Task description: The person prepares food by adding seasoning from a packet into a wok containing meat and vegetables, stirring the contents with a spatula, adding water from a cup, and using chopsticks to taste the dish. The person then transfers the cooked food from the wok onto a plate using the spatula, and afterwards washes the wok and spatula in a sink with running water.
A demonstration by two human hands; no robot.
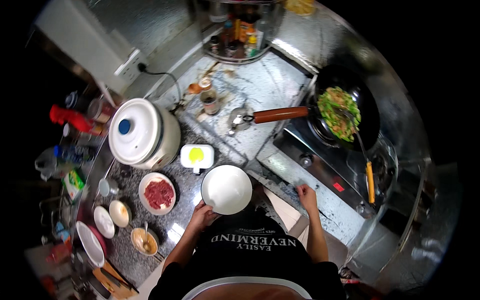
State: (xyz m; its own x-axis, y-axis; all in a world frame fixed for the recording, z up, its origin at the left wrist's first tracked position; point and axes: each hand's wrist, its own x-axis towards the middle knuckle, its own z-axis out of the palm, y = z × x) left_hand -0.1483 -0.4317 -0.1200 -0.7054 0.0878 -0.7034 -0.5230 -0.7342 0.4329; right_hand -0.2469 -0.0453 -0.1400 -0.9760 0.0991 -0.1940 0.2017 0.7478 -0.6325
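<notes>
Head view shows my left hand pinching the near rim of the bowl, fingers curled under its edge, thumb on top as far as I can tell; the white bowl looks empty and sits above the counter edge, just right of the meat plate. My right hand rests flat on the stove front edge, fingers loosely spread, holding nothing. Beyond it the wok sits on the burner with greens inside, a spatula leaning in it, its orange grip poking toward me. My worry: the bowl hangs from one edge only, so a tilt or a slick rim could let it slip onto the counter. My right palm is near the burner, and the wok's long handle juts over the counter, easy to knock if I swing the bowl across
</notes>
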